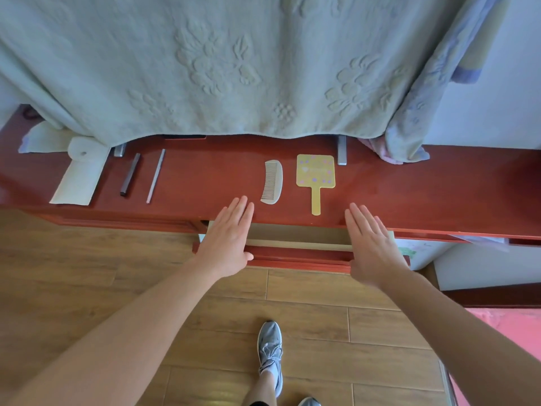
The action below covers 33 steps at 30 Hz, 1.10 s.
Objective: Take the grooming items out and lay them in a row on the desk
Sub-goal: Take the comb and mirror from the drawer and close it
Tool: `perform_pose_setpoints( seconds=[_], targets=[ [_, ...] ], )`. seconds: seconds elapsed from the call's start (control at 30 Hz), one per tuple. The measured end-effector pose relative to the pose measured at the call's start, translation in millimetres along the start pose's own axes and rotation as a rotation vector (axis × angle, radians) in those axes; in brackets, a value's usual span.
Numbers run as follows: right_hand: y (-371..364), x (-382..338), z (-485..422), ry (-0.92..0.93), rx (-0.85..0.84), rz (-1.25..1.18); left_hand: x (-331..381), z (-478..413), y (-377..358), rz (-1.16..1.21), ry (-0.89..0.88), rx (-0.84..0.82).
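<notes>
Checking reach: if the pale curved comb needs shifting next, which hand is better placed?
Probably left. The left hand reaches just beside the lower end of the pale curved comb; the right hand is beyond the yellow paddle-shaped hand mirror, whose handle stands between.

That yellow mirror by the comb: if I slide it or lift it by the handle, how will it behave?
The mirror lies flat and looks thin, so it is probably light and stiff. It should slide on the glossy desk rather than roll. Its narrow handle sits flush and may be hard to pinch. If glass-faced, it is likely fragile.
</notes>
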State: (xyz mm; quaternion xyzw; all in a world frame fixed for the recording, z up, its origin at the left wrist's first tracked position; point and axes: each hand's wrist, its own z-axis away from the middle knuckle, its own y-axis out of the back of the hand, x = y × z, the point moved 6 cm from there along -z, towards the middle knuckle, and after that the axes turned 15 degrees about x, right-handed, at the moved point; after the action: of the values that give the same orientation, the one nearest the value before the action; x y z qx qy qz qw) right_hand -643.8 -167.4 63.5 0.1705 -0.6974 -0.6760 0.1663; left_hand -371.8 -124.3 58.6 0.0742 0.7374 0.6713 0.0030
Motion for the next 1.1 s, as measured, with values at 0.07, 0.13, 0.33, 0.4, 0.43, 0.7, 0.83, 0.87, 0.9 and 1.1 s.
perform_pose_setpoints(
  seconds=[0.07, 0.13, 0.33, 0.4, 0.43, 0.7, 0.83, 0.87, 0.9, 1.1],
  targets=[
    [-2.6, 3.4, -4.6, -0.022, -0.075, -0.037, -3.5, -3.2, -3.0, 0.010, 0.013, -0.041],
    [-3.8, 4.5, -5.3, -0.029, -0.104, -0.051, -5.0, -3.0, -4.2, 0.036, 0.025, -0.048],
    [-6.7, 9.6, -10.8, -0.046, -0.020, -0.075, -8.9, -7.8, 0.2, 0.014, 0.009, 0.049],
    [-8.9, 12.3, -13.3, -0.037, 0.076, -0.104, -9.8, -11.1, 0.7, -0.016, -0.002, 0.103],
    [-11.2, 13.4, -13.6, -0.035, 0.126, -0.124, -9.8, -12.4, 0.5, -0.028, -0.002, 0.129],
    [-15.3, 15.0, -16.4, -0.046, 0.432, -0.177, -14.5, -22.5, -4.6, 0.037, 0.031, 0.298],
    [-15.0, 14.5, -16.9, -0.055, 0.505, -0.183, -16.9, -26.8, -9.3, 0.062, 0.019, 0.347],
    [-14.8, 14.4, -17.1, -0.056, 0.518, -0.182, -17.1, -27.3, -10.2, 0.067, 0.016, 0.360],
    [-14.9, 14.2, -17.6, -0.058, 0.528, -0.182, -17.4, -27.6, -10.9, 0.070, 0.012, 0.371],
    [-16.6, 15.9, -20.8, -0.068, 0.599, -0.178, -17.1, -32.4, -9.7, 0.078, -0.002, 0.456]
  ],
)
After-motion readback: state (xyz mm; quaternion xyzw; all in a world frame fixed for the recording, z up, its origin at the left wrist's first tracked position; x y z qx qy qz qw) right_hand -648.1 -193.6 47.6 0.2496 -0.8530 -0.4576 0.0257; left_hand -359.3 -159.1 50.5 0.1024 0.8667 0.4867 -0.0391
